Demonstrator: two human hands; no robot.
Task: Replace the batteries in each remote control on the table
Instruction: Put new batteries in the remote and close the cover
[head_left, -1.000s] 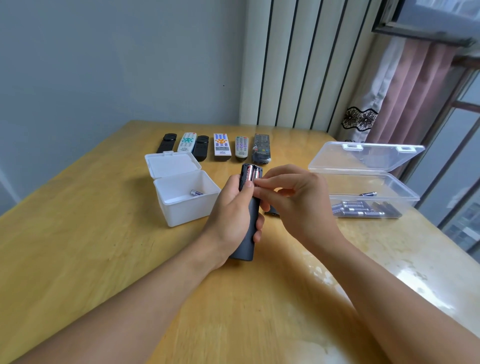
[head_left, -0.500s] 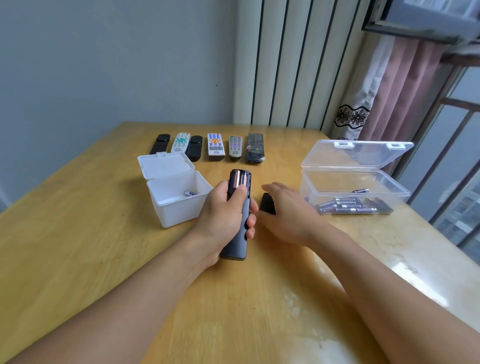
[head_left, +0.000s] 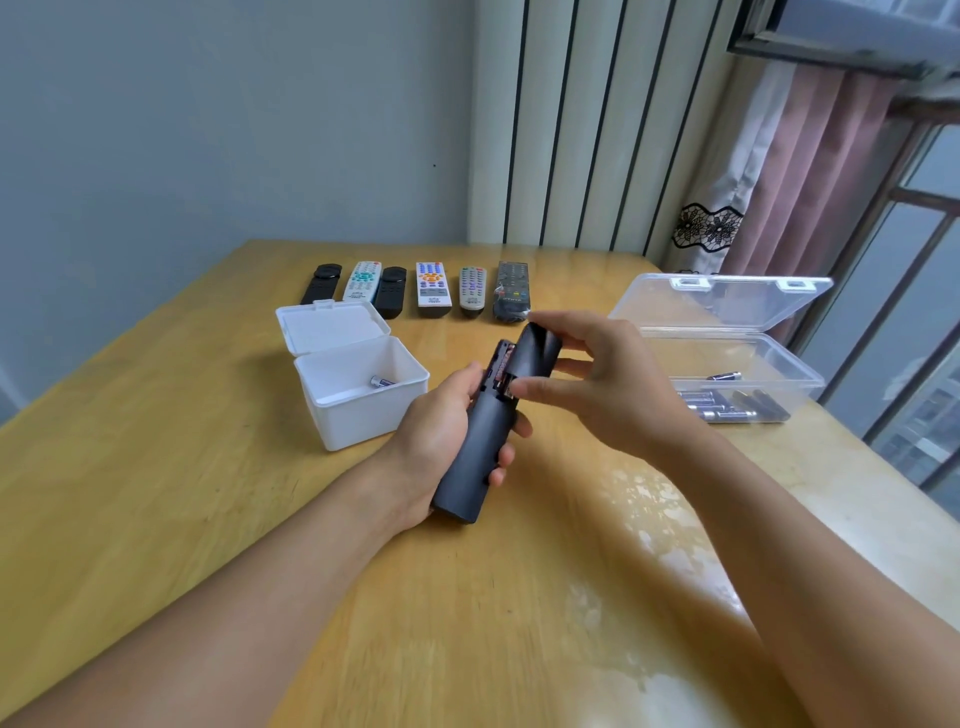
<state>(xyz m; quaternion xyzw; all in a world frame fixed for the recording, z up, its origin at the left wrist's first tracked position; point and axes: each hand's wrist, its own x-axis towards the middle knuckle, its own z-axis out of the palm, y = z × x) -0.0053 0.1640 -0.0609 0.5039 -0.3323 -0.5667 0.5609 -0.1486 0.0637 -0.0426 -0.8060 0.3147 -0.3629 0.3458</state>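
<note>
I hold the black remote (head_left: 470, 441) in my left hand (head_left: 441, 441), with my fingers wrapped around its lower half. It is up off the table (head_left: 156, 519), just beside the white box (head_left: 358, 384), on the side away from the wall. The back of the remote faces me, and I can see batteries sitting in the open slot at its top. My right hand (head_left: 608, 384) pinches the cover (head_left: 535, 348) by its edges and holds it over that slot, tilted and not yet snapped in. I think the remote is light and hard, so a firm grip around the middle is enough. The cover looks thin and smooth, so it could slip or bend. I think I should hold it by the sides and slide it gently until it clicks. One old battery (head_left: 382, 382) lies inside the white box. The clear box (head_left: 727, 364) sits on the far side of my hands from the white box, and it has more batteries in it. Six other remotes (head_left: 431, 288) lie in a row behind the white box, near the wall. I judge they wait for their turn.
</note>
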